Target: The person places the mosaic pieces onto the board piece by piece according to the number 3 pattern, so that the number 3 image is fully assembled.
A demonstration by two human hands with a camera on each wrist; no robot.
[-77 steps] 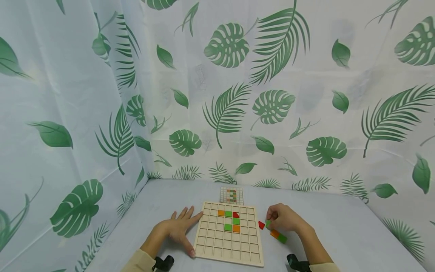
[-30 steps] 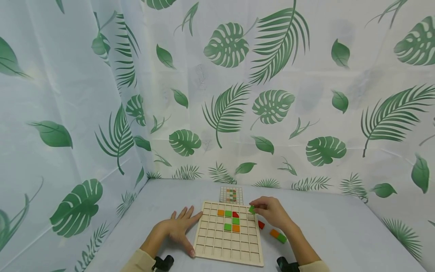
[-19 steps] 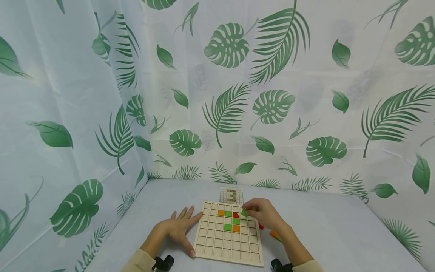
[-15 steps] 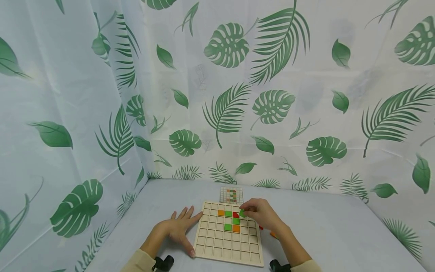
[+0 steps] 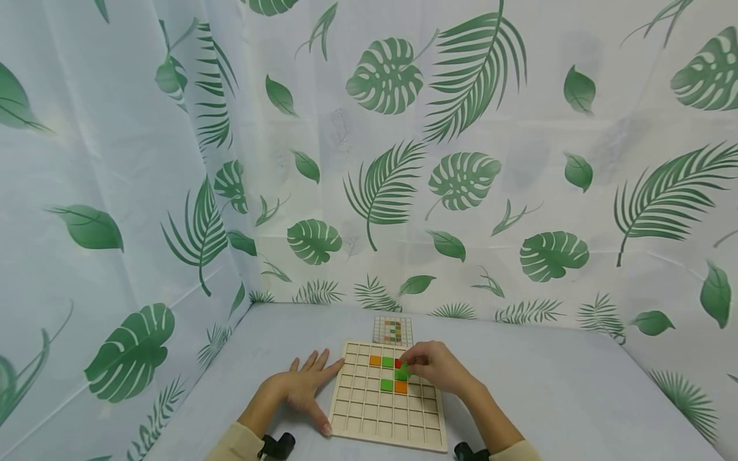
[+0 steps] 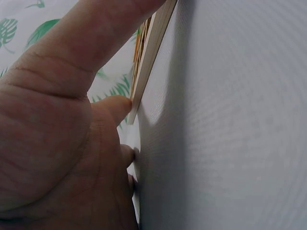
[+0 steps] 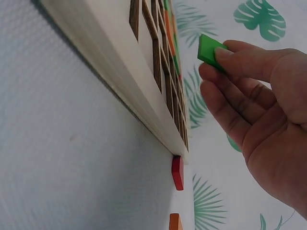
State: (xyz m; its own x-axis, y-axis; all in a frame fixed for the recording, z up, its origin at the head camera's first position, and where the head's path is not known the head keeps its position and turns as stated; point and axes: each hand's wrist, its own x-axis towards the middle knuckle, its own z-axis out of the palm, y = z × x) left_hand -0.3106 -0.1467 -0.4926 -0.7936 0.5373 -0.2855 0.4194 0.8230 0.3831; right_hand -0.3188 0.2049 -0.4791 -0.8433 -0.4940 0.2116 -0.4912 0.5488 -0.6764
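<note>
My right hand (image 5: 436,366) pinches a green tile (image 7: 209,51) between thumb and fingers, held above the wooden grid board (image 5: 383,422). In the head view it hovers over the red quarter-round piece (image 5: 398,363), partly covering it. My left hand (image 5: 302,390) is spread flat at the board's left edge, with the index finger and thumb (image 6: 86,43) touching its side. Set in the board are an orange tile (image 5: 375,361), a green tile (image 5: 388,362), another green tile (image 5: 387,385) and an orange tile (image 5: 400,387).
A small card (image 5: 393,331) printed with a coloured grid pattern lies behind the board. In the right wrist view a red piece (image 7: 178,173) and an orange tile (image 7: 175,222) lie on the table beside the board. A leaf-patterned curtain (image 5: 490,192) surrounds the table.
My right hand picked up the green tile from the table right of the board and carried it left over the red piece. The left hand stayed in place.
</note>
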